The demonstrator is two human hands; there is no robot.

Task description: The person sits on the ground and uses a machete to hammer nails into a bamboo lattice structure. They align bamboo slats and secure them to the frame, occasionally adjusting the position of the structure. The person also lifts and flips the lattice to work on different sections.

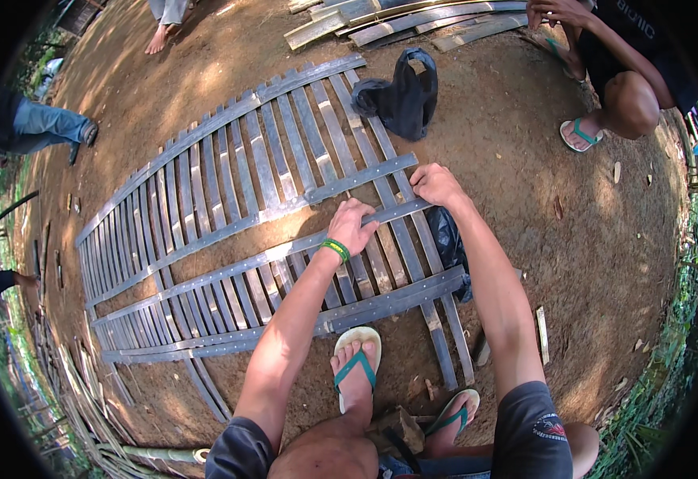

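Observation:
A large panel of split-bamboo slats (pixel 265 160), joined by long cross rails dotted with nail heads, lies on the ground before me. My left hand (pixel 351 227), with a green-and-yellow wristband, is curled over one of the middle bamboo rails (pixel 301 244) near its right end. A thin light piece shows just past its fingertips, too small to name. My right hand (pixel 437 186) is closed beside the right end of that rail, fingertips against a lengthwise slat (pixel 402 197). Whatever it may be pinching is hidden by its fingers.
A black plastic bag (pixel 409 100) stands at the panel's far right corner; another dark bag (pixel 445 238) lies beneid my right forearm. Split bamboo (pixel 437 20) is piled at the back. A person squats at the right, with a sandalled foot (pixel 582 134). Others' legs (pixel 49 128) show at left.

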